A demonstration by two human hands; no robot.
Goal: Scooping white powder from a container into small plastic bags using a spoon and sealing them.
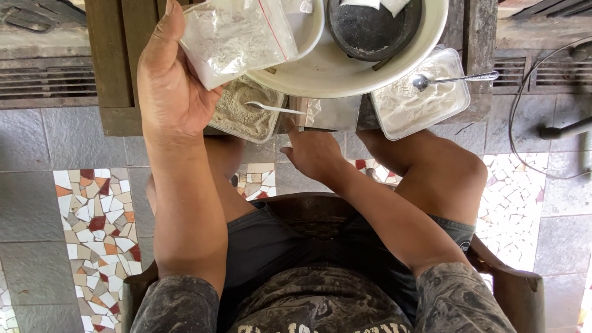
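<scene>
Person: shirt (pixel 320 305), mottled grey-brown, short sleeves, pale print at front; shorts (pixel 277 240), dark grey; forearms and knees bare.

white bowl (pixel 345 77), grey floor tiles (pixel 37 203), red-and-white mosaic inlay (pixel 98 228)

A wide white bowl (pixel 345 77) sat on the wooden tabletop (pixel 114 61), with a dark round pan (pixel 370 31) resting inside it. To its right, a clear plastic tub (pixel 459 92) of white powder held a metal spoon (pixel 453 79). Below lay grey floor tiles (pixel 43 132) and mosaic patches (pixel 98 222).
</scene>
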